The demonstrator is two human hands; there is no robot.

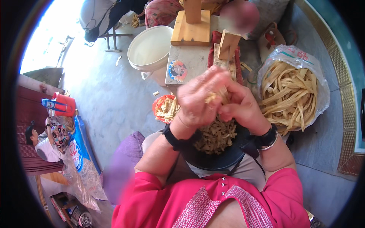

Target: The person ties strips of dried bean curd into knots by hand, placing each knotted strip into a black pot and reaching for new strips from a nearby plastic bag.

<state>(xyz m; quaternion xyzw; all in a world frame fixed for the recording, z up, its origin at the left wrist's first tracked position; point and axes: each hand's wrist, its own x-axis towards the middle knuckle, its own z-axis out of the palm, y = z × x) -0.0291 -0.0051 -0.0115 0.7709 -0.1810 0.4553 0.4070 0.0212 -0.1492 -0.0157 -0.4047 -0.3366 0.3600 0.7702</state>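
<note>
Fingers (227, 111), L hand (197, 100) & R hand (245, 108), clamped on tan strips (210, 97) over blk bowl (213, 165).

Shows golden tan on the strips (291, 85) at three o'clock, brown on the chopped pieces (216, 136) at four, white on the bucket (146, 47) at eleven. Turns hot pink on the blouse (167, 193) at six, white-ringed along the trim (195, 209).
</note>
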